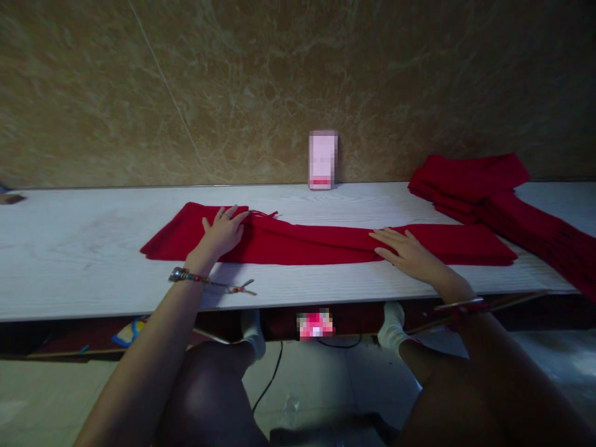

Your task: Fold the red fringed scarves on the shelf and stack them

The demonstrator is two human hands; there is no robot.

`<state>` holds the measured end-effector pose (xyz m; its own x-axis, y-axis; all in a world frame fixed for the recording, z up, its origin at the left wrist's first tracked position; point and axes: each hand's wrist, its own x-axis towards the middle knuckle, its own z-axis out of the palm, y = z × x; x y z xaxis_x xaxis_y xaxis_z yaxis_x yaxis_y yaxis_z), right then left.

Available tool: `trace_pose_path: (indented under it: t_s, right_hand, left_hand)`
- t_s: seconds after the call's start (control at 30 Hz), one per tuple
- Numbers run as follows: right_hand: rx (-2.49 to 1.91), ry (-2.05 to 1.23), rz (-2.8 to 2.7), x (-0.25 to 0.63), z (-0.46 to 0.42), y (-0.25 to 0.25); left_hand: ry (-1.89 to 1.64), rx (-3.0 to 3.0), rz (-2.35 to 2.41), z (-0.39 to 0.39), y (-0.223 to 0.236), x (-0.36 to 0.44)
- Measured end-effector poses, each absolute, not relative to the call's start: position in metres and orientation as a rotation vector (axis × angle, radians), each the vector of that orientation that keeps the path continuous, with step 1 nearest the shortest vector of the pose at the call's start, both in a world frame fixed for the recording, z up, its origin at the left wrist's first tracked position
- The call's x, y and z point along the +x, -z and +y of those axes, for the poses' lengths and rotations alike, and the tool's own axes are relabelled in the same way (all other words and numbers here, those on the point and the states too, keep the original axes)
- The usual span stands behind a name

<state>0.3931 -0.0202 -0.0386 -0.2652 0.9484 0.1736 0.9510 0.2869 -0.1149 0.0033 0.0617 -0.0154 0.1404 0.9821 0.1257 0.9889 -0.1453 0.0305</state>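
Brown marbled wall (pixel 279 81) backs a long pale surface (pixel 69 236), so narrow that I suppose it explains why the folded red cloth (pixel 307 248) lies lengthwise, crossing in front of me. My left grip (pixel 222 234) rests palm down near the cloth's left end, fingers spread apart and clamped on nothing; a flat press like this probably keeps the layers from sliding. My right grip (pixel 410 253) lies the same way further along, fingers extended and slightly parted over the upper layer, its tips by the slanting edge of a fold. With my arms set wide, I judge that the stretch between them can lie fairly straight. Some thin red strands (pixel 264 214) poke out at the far edge, just beside my left fingers. More red cloth sits in a loose pile (pixel 470 186) at the right, up by the wall and near the folded length, perhaps put there to leave me room in front. A pink upright object (pixel 323 160) stands against the wall, maybe leaned there for support, though it is too blurred for me to say what it is
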Motion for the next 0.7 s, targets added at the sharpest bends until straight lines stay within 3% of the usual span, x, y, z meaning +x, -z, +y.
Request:
trace_pose_path:
  t_s: [0.3, 0.57, 0.7]
  right_hand:
    - [-1.492, 0.224, -2.52, 0.351, -0.003, 0.042]
    - [-1.599, 0.079, -2.25, 0.37, -0.015, 0.027]
    - [-1.432, -0.058, -2.452, 0.378, -0.02, 0.034]
  left_hand:
    - [-0.166, -2.227, -1.614, 0.077, -0.015, -0.062]
    - [0.155, -2.176, -1.529, 0.063, -0.031, -0.107]
    - [-0.002, -2.47, -1.445, 0.042, -0.01, -0.133]
